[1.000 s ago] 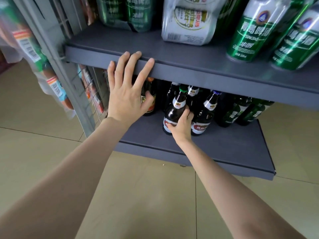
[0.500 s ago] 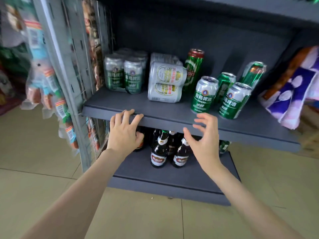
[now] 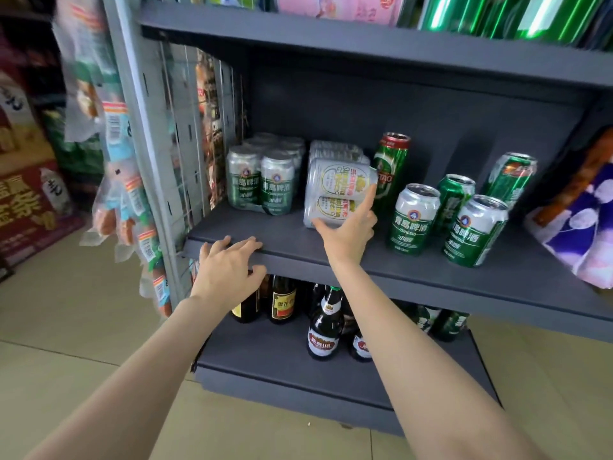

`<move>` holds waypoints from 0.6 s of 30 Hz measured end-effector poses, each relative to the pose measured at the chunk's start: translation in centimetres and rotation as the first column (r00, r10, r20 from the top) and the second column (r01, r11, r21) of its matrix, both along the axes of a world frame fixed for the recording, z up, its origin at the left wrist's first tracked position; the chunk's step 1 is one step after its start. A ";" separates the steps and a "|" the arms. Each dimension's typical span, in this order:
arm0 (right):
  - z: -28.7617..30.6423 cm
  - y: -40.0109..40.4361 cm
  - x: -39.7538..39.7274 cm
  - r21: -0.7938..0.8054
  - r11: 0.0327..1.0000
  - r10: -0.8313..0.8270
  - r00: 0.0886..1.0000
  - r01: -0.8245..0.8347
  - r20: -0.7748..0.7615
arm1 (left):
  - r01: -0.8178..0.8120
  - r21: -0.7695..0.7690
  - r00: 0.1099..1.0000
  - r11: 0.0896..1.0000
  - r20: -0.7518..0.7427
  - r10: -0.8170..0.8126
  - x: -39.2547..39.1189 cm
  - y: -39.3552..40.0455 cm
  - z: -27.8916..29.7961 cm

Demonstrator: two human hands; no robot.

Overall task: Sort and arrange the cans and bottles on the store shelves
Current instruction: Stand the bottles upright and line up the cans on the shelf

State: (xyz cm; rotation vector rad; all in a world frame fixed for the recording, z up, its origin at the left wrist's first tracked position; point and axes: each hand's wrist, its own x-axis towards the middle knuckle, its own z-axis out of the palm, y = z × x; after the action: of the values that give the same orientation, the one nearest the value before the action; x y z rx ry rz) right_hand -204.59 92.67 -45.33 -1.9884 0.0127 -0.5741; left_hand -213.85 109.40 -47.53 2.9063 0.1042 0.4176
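Note:
On the middle grey shelf (image 3: 414,270) a shrink-wrapped pack of silver cans (image 3: 335,184) lies on its side. My right hand (image 3: 348,227) reaches it, thumb under its lower left corner and forefinger against its right end. My left hand (image 3: 229,267) rests flat on the shelf's front edge, fingers spread. A wrapped pack of green and silver cans (image 3: 262,180) stands to the left. A tall green can (image 3: 391,167) stands behind, and several loose green cans (image 3: 414,220) stand or lean to the right. Dark beer bottles (image 3: 325,323) stand on the bottom shelf.
A wire grid side panel (image 3: 199,134) closes the shelf's left end, with packaged snacks (image 3: 129,194) hanging outside it. A purple patterned bag (image 3: 577,220) sits at the shelf's right end. More cans fill the top shelf (image 3: 365,38). Tiled floor lies below.
My right hand left the bottles on the bottom shelf, rose to the middle shelf and now touches the silver can pack. The view lifted upward. My left hand stayed on the shelf edge.

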 end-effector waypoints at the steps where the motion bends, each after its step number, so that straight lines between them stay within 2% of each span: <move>1: 0.1 -0.2 -0.1 -0.010 1.000 0.013 1.000 -0.012 0.015 | -0.012 -0.010 1.000 1.000 -0.009 0.012 0.1 -0.1 0.4; 8: -0.1 -0.9 -0.7 -0.042 0.991 0.128 0.991 -0.126 0.045 | -0.034 0.030 0.991 0.999 -0.129 0.038 1.3 -0.7 3.6; 10: 0.0 -1.2 -0.6 0.000 0.994 0.114 0.992 -0.114 0.048 | -0.025 0.018 0.990 1.000 -0.136 0.027 1.4 -0.7 3.9; 13: 0.7 -2.0 0.5 0.136 0.986 0.099 0.994 -0.093 -0.035 | -0.019 -0.063 1.000 0.998 -0.011 0.018 2.2 -1.0 4.7; 16: 0.7 -2.8 2.0 0.112 0.973 0.219 0.952 -0.199 -0.211 | 0.094 -0.084 0.985 0.992 0.154 -0.081 4.2 -2.1 6.0; 18: 0.7 -3.0 2.9 0.090 0.962 0.274 0.921 -0.259 -0.278 | 0.176 -0.014 0.971 0.984 0.168 -0.171 6.2 -3.3 7.0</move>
State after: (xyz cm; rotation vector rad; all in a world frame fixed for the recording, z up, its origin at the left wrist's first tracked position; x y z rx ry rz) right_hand -201.74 89.71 -44.60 -1.9649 -0.0630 -0.1038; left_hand -207.63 106.13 -40.53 2.8085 -0.1668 0.6184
